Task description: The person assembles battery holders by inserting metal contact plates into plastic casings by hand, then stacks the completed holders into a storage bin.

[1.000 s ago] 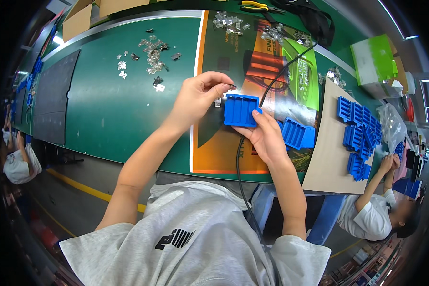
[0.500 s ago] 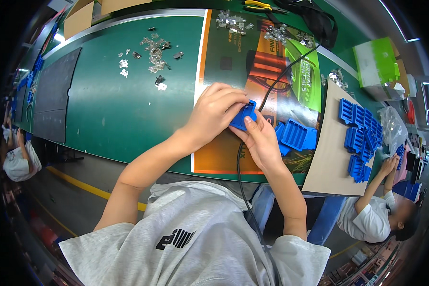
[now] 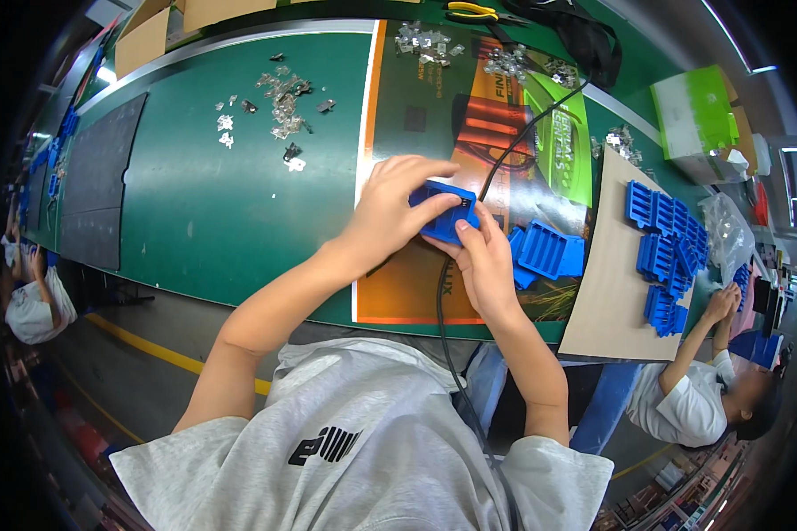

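A blue slotted plastic battery case is held tilted between my hands, above the printed sheet. My right hand grips its right side, with the thumb on the near edge and the fingers underneath. My left hand is at the opposite side, its thumb pressed into the case near a small dark part at the right end. The left index finger stretches over the far edge; the other left fingers are partly hidden. Just right of my hands lie several more blue cases.
Small metal pieces lie scattered on the green table, with more heaps at the back. A black cable crosses the sheet. Blue cases cover a cardboard sheet at right, where a co-worker sits.
The case has been turned so its long side lies more crosswise. My left thumb has moved onto its inside, and the left fingers have lifted and stretched out. My right hand keeps its grip.
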